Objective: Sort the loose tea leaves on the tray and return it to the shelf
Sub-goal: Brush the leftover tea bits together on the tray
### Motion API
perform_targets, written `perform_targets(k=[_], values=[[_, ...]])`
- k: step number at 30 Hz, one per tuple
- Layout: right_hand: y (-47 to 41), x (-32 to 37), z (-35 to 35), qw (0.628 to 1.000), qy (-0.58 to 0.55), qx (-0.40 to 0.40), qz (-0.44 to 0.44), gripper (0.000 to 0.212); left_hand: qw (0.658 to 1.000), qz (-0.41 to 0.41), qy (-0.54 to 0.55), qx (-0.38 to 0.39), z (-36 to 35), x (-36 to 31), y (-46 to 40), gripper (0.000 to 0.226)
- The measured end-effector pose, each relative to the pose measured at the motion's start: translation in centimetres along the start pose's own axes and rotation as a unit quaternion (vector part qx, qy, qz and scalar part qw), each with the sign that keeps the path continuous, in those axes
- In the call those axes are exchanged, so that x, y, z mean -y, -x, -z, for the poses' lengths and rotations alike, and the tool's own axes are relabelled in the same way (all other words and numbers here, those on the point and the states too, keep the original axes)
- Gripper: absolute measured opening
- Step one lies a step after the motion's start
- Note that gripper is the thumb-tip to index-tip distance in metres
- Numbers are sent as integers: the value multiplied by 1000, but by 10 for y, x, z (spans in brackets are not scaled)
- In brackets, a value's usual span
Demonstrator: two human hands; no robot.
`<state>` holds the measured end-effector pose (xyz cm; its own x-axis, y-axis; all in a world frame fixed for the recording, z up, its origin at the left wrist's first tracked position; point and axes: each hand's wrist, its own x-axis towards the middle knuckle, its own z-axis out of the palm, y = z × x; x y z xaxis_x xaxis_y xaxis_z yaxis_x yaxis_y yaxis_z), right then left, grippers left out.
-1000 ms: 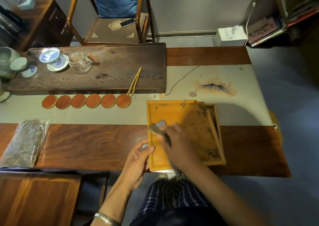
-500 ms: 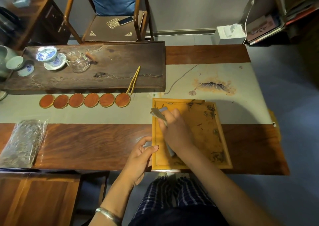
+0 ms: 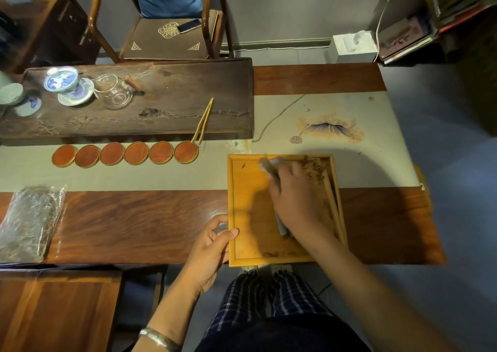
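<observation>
A yellow wooden tray [image 3: 247, 209] lies on the table in front of me, its near edge at the table's front. Dark loose tea leaves [image 3: 313, 167] are heaped in its far right corner and strewn along its right side. My right hand [image 3: 295, 201] is over the tray and grips a small brush [image 3: 270, 167]; the blurred bristle tip points at the tray's far edge and the handle end shows below my palm. My left hand [image 3: 212, 246] holds the tray's near left rim, thumb on top.
A dark wooden tea board [image 3: 172, 101] with a lidded cup, glass pitcher and bamboo tongs [image 3: 203, 120] lies far left. Several round red coasters [image 3: 125, 154] line up before it. A clear bag of tea [image 3: 29, 222] rests at the left. A chair stands behind the table.
My right hand has swept the brush across the tray toward its far right corner, where the leaves have gathered. My left hand has stayed at the left rim.
</observation>
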<state>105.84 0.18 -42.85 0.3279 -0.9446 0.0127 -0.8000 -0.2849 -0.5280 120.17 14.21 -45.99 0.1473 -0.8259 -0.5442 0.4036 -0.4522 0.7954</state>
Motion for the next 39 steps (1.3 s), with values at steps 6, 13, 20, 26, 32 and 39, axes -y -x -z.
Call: perform_targets(k=[6, 13, 20, 26, 32, 39], values=[[-3, 50, -26, 997, -30, -1, 76, 19, 1000, 5, 0, -5, -3, -4, -2, 30], [-12, 30, -33, 1000, -2, 14, 21, 23, 1000, 6, 18, -2, -2, -3, 1, 38], [-10, -30, -14, 997, 58, 30, -44, 33, 1000, 18, 6, -3, 8, 2, 4, 26], [-2, -44, 1, 997, -36, 22, -69, 35, 1000, 17, -1, -6, 12, 3, 4, 29], [35, -9, 18, 965, -153, 184, 103, 30, 999, 18, 21, -19, 7, -2, 1, 35], [55, 0, 3, 926, -101, 311, 191, 28, 999, 10, 27, -34, 10, -2, 1, 23]])
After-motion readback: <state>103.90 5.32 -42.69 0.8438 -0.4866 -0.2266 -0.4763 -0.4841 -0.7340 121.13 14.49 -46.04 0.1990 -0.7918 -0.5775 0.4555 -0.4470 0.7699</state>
